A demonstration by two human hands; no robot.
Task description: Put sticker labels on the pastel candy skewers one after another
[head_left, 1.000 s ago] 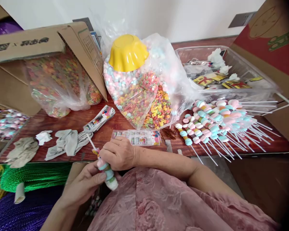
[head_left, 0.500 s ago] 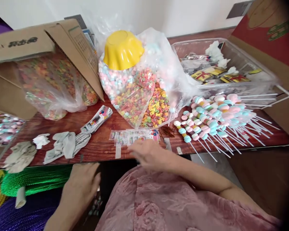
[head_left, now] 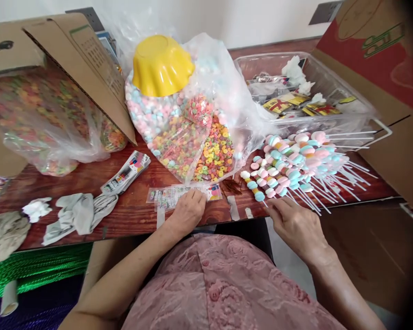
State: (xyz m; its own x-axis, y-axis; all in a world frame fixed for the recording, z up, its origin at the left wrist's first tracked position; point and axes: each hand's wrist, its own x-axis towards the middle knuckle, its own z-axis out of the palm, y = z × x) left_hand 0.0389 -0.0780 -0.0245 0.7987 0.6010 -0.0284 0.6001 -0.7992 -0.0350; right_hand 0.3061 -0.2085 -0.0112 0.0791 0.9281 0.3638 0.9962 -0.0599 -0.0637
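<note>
Left hand (head_left: 187, 211): now up on your clear printed plastic sleeves (head_left: 165, 196), flat, not gripping.
Right hand (head_left: 296, 224): now beside pastel marshmallow skewers (head_left: 289, 158), open, empty.

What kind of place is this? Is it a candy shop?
More likely a worktable where sweets get packed, perhaps at home: it holds a pile of candy sticks, a big bag of candy rings and an open cardboard box.

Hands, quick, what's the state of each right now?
Left hand: fingers curled on the printed wrappers, grip cannot be told.
Right hand: open, at the stick ends of the marshmallow skewers.
</note>
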